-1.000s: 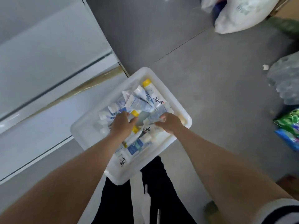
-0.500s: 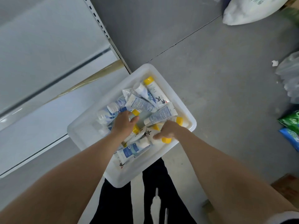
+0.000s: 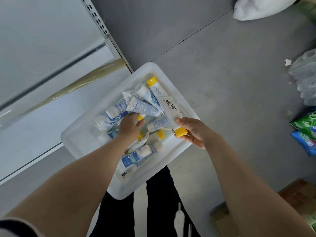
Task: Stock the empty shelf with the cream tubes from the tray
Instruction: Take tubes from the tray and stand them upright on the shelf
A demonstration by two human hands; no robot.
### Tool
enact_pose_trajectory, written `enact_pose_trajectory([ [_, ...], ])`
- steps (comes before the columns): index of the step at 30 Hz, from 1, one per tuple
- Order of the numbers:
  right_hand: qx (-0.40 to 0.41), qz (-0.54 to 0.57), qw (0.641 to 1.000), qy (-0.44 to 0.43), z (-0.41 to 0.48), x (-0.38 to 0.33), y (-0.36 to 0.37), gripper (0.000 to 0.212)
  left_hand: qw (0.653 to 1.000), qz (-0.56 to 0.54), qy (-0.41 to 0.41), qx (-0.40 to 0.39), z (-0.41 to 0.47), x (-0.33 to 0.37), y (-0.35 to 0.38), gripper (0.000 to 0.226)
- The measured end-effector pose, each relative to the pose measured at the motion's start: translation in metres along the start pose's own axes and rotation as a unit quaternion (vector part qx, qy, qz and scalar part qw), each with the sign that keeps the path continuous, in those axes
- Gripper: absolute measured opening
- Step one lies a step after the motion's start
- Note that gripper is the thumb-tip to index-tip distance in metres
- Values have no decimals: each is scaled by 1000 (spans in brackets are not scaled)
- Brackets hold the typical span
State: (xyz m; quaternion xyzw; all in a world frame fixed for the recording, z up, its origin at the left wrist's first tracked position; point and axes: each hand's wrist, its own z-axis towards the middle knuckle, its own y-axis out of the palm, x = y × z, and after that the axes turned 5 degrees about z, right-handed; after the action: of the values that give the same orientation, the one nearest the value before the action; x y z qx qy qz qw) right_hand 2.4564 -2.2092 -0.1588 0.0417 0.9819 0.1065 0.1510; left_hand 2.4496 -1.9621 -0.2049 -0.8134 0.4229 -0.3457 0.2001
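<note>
- Right grip (image 3: 193,132) curls round a smooth white cream tube (image 3: 171,108) just above its squared yellow cap — the flat crimped end points up over the tray's (image 3: 77,139) right rim.
- Left grip (image 3: 129,124) is sunk knuckles-up in the glossy tube pile (image 3: 143,106); I cannot tell whether it holds anything.
- The tray — translucent, round-cornered plastic — lies beside the white shelf (image 3: 42,103).

A smooth grey floor (image 3: 222,82) with a thin dark seam (image 3: 188,38) carries a rectangular white plastic tray (image 3: 71,135), set just beside a white metal shelf (image 3: 42,108) on the left. Farther off lie a bulging white sack (image 3: 259,7), a crumpled clear plastic bag (image 3: 306,79), a small white scrap (image 3: 288,62) near it, a green packet (image 3: 306,124) touching a blue packet (image 3: 304,142), and a brown cardboard box (image 3: 299,199).
</note>
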Motion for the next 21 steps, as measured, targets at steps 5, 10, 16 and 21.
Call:
enact_pose_trajectory([
  [5,-2,39,999,-4,5,15,4,47,997,-59,-39,26,-9,12,20,52],
  [10,-2,75,997,-16,5,16,2,42,999,15,-47,20,1,12,24,47],
  [16,-15,84,996,-16,8,15,2,43,993,-1,-110,39,14,17,33,53],
  [21,-26,105,994,-18,12,17,-2,41,979,-125,-148,62,22,24,46,56],
])
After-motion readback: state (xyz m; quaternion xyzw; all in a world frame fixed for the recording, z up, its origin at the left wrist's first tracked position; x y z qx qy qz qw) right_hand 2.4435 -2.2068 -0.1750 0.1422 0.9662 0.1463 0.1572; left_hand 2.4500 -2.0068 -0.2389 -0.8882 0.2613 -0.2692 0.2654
